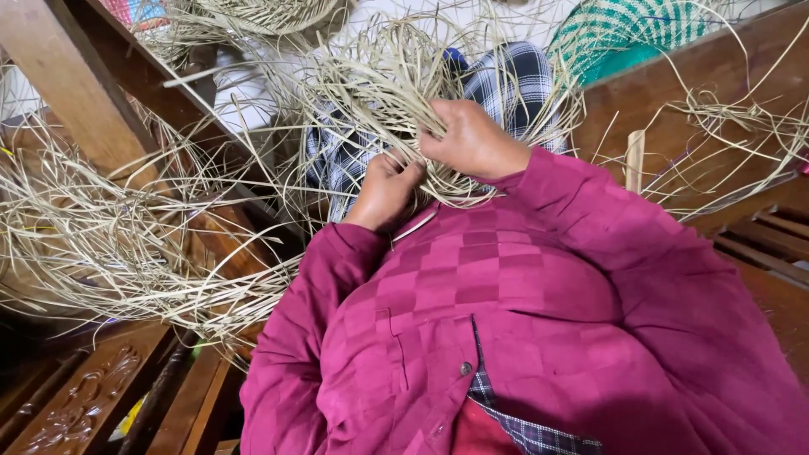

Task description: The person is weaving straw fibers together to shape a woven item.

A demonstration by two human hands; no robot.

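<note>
A tangle of pale dry straw strands [396, 84] lies over my lap, which is covered by black-and-white checked cloth [514, 80]. My left hand [386, 190] is closed around a bunch of the strands low in the middle. Just above and to the right, my right hand [472, 139] grips the strands too, fingers curled into the bundle. Both arms wear magenta checked sleeves [506, 278]. The woven part between the hands is mostly hidden by fingers and loose strands.
More loose straw [101, 236] piles at the left over a wooden bench with carved arm [84, 396]. A wooden beam [76, 76] slants at upper left. A green woven basket [628, 29] sits at top right above a wooden seat [699, 93] with stray strands.
</note>
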